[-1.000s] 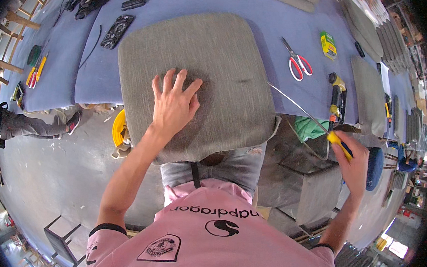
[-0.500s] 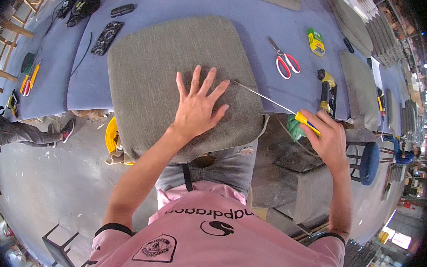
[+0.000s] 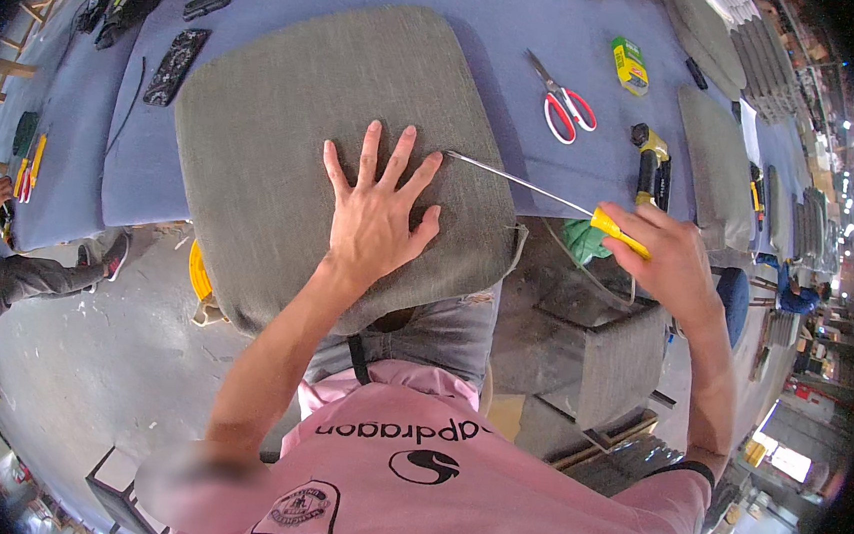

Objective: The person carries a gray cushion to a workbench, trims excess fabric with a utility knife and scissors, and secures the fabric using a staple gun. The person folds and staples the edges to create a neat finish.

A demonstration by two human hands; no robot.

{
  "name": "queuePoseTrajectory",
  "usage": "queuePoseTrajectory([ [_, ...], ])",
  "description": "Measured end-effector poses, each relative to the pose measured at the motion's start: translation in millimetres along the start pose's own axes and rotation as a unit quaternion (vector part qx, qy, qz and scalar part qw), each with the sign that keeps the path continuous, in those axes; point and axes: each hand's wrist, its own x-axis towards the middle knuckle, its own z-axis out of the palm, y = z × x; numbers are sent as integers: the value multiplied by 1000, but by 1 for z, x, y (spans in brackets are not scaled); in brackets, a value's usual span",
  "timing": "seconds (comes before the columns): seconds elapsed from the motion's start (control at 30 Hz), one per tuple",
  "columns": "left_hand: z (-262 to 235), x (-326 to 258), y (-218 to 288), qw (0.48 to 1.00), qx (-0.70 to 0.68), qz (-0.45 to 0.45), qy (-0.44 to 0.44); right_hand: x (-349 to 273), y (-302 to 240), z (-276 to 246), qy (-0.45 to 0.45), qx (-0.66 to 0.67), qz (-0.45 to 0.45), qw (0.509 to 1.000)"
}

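Note:
A grey fabric-covered seat cushion (image 3: 279, 105) lies over the near edge of the table and reaches toward my lap. My left hand (image 3: 381, 218) rests flat on top of it, fingers spread. In my right hand (image 3: 663, 261), off the cushion's right side, is a long screwdriver with a yellow handle (image 3: 618, 232). Its thin metal shaft (image 3: 529, 184) slants leftward over the cushion. The tip meets the fabric just beside my left index finger; whether it pierces the cloth I cannot tell.
Red-handled scissors (image 3: 566, 111), a yellow-green box (image 3: 629, 66) and a yellow-black power tool (image 3: 649, 164) lie right of the cushion on the blue table cover (image 3: 496, 31). A dark phone-like slab (image 3: 176, 67) lies left. More cushions (image 3: 713, 159) sit right. Another person (image 3: 35, 271) is at far left.
The view has shifted, so the cushion and table things appear farther left and up. The screwdriver tip stays by my left index finger. At far left, the other person's arm now reaches the table.

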Motion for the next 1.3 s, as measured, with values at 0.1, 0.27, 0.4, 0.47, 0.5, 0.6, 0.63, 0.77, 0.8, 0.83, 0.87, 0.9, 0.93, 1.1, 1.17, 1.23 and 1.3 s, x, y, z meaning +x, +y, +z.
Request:
queuePoseTrajectory([
  [0.1, -1, 3, 1, 1000, -1, -9, -9, 6, 7, 0, -13, -11, -6, 1000],
  [0.27, -3, 5, 4, 999, -22, -28, -38, -11, 12, 35, 41, -96, -9, 995],
  [0.4, -4, 5, 8, 998, -29, -36, -33, -44, -4, 109, 104, 13, 63, 993],
  [0.47, -1, 6, 6, 999, -25, -26, -19, -63, -16, 158, 14, 322, 213, 922],
  [0.5, -1, 5, 6, 999, -20, -24, -12, -60, -32, 161, -116, 505, 328, 790],
  [0.6, 1, 5, 4, 1000, 0, -8, -2, -61, -46, 137, -195, 697, 373, 581],
  [0.63, -3, 5, 5, 1000, 3, -18, -23, -63, -44, 141, -152, 631, 332, 685],
  [0.77, -1, 4, 2, 1000, 7, -5, -13, -61, -46, 141, 17, 232, 205, 951],
  [0.8, -1, 4, 3, 1000, 8, -5, -13, -59, -48, 135, 49, 109, 185, 975],
  [0.83, -2, 4, 3, 1000, 9, -6, -12, -59, -49, 135, 69, 99, 194, 974],
  [0.87, -2, 4, 4, 1000, 7, -9, -14, -61, -48, 137, 67, 106, 192, 973],
  [0.9, -3, 4, 6, 1000, 5, -11, -16, -64, -45, 138, 65, 112, 190, 973],
  [0.93, -3, 5, 7, 1000, 3, -14, -18, -65, -42, 138, 63, 119, 188, 973],
  [1.1, 1, 4, 9, 1000, -5, -7, 11, -56, -35, 128, 61, 152, 168, 972],
  [1.17, 0, 4, 8, 1000, -3, -8, 8, -53, -33, 125, 64, 145, 160, 974],
  [1.23, 1, 3, 8, 1000, 3, -9, 10, -50, -33, 122, 61, 149, 158, 974],
  [1.3, 1, 3, 10, 1000, 5, -13, 6, -56, -33, 142, 74, 139, 136, 978],
])
